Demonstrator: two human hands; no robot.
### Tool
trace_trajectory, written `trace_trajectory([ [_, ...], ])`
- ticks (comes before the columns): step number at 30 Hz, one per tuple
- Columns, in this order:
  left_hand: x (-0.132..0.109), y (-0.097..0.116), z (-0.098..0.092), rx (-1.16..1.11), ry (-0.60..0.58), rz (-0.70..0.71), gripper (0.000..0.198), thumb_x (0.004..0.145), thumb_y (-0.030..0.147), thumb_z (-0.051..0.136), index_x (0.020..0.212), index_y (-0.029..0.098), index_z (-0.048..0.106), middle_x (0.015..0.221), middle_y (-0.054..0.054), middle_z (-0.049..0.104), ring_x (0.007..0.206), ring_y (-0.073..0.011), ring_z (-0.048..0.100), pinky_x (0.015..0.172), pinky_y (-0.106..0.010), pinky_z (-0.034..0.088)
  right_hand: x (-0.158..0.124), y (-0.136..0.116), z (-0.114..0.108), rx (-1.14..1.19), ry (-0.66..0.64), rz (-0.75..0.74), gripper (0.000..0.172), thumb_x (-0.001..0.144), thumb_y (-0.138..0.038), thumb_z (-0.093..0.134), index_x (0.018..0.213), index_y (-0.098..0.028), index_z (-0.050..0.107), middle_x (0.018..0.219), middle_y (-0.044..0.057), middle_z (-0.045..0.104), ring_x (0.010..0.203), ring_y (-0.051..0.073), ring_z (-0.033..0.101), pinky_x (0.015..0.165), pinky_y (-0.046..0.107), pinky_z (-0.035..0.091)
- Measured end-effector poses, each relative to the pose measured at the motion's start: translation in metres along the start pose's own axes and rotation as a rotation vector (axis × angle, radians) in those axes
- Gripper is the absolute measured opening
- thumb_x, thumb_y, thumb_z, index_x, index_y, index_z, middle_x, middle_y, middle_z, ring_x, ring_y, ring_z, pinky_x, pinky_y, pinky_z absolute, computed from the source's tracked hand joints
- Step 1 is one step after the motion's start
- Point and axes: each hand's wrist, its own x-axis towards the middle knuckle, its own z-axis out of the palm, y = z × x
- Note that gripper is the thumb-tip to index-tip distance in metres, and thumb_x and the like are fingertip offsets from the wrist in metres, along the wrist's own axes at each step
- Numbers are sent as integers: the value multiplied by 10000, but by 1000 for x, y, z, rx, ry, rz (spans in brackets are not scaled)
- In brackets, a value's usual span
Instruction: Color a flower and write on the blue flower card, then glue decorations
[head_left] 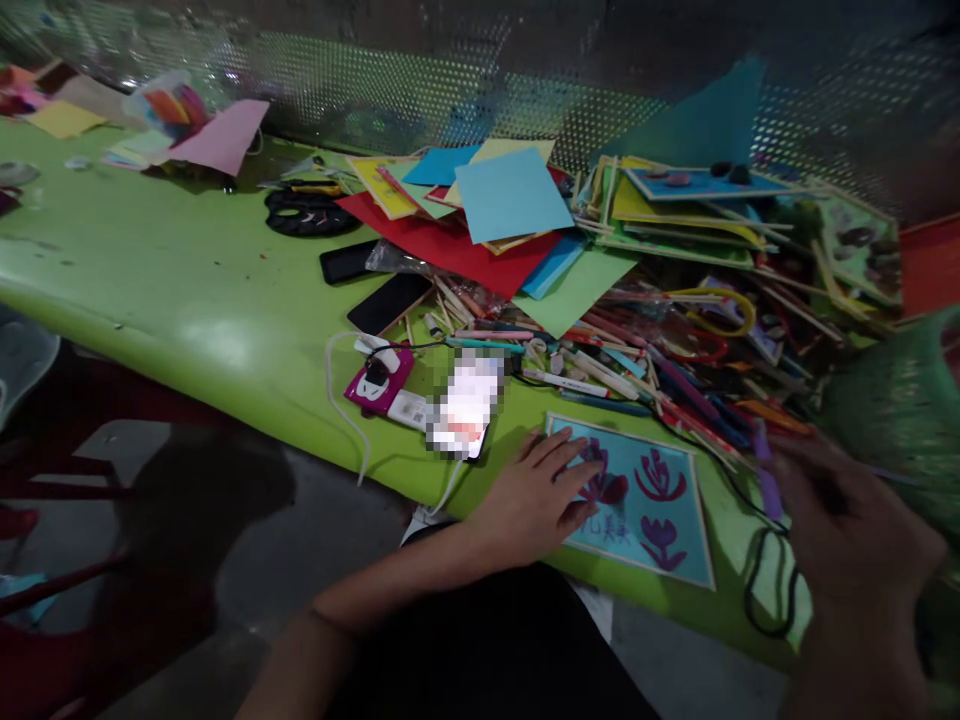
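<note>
A blue card (626, 553) with a pale wooden-stick frame lies near the table's front edge. It bears purple flower shapes and some purple handwriting. My left hand (529, 505) rests on the card's left part, fingers spread and covering some of the design. Right of the card is my right hand (855, 530), smeared by motion, its fingers bent around a purple marker (766, 470) that points down. A black cord loop (772, 590) lies below that hand. Just left of the card sits a lit phone (469, 400), its screen blurred out.
Behind the card spreads a heap of pens and sticks (600, 365). Coloured paper sheets (514, 195) and framed cards (682, 215) are piled farther back. Two dark phones (390, 302) and a magenta power strip (379, 385) with cables lie left. A green basket-like object (892, 400) stands right.
</note>
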Motion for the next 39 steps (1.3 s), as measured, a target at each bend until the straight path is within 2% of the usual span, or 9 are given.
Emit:
trace_trajectory([
  [2, 0, 0, -2, -18, 3, 15, 414, 1022, 415, 470, 1375, 212, 540, 1488, -87, 557, 1480, -242, 395, 1251, -470, 276, 16, -26, -3, 67, -72, -139, 211, 904, -384, 660, 1079, -306, 746, 983, 110, 790, 906, 273, 746, 816, 393, 541],
  [5, 0, -1, -5, -31, -1, 37, 369, 1021, 403, 475, 1315, 205, 576, 1444, -97, 586, 1466, -245, 412, 1242, -473, 290, 43, -74, 3, 204, -314, -292, 186, 955, -316, 607, 1067, -284, 752, 1002, 89, 774, 924, 245, 723, 860, 374, 535],
  [9, -1, -3, -7, -50, 21, 56, 349, 1012, 380, 498, 1302, 204, 580, 1432, -95, 591, 1448, -250, 425, 1219, -472, 320, 73, -124, 36, 333, -461, -424, 256, 987, -272, 535, 1145, -245, 736, 1098, 92, 737, 1022, 243, 695, 901, 388, 528],
  [14, -2, -4, -6, -97, 50, 55, 342, 1006, 375, 511, 1295, 209, 585, 1351, -87, 633, 1406, -245, 462, 1211, -463, 331, 90, -146, 81, 218, -632, -509, 316, 977, -230, 482, 1153, -224, 744, 1096, 110, 719, 1066, 261, 680, 893, 389, 531],
  [20, -2, -4, -7, -126, 46, 63, 353, 1005, 386, 510, 1300, 206, 586, 1341, -88, 633, 1383, -242, 482, 1214, -458, 330, 95, -151, 95, 39, -741, -521, 263, 912, -269, 568, 1107, -170, 715, 1084, 142, 706, 1051, 320, 669, 844, 424, 533],
  [24, -3, -5, -8, -174, 53, 51, 366, 1009, 383, 507, 1322, 204, 574, 1371, -87, 628, 1411, -237, 460, 1222, -452, 322, 94, -147, 86, 134, -651, -447, 176, 885, -264, 594, 1019, -192, 684, 1035, 117, 710, 945, 284, 681, 784, 390, 529],
  [28, -3, -5, -11, -301, 73, 10, 425, 1013, 386, 499, 1390, 191, 524, 1402, -94, 626, 1375, -241, 506, 1197, -447, 364, 82, -138, 58, 339, -533, -278, 168, 860, -277, 662, 1021, -228, 662, 964, 71, 708, 816, 233, 676, 761, 376, 544],
  [34, -3, -8, -20, -661, 140, -123, 439, 1005, 390, 516, 1387, 176, 535, 1289, -113, 692, 1201, -242, 623, 1041, -392, 485, 34, -135, 4, 489, -558, -214, 247, 881, -311, 696, 1122, -262, 681, 927, 36, 709, 779, 194, 676, 730, 345, 565],
  [39, 1, -4, -24, -833, 164, -220, 395, 976, 420, 564, 1287, 184, 628, 1174, -101, 738, 1089, -235, 662, 977, -372, 477, -7, -148, -15, 599, -552, -247, 198, 877, -241, 715, 1063, -275, 655, 887, 19, 659, 727, 165, 629, 649, 306, 536],
])
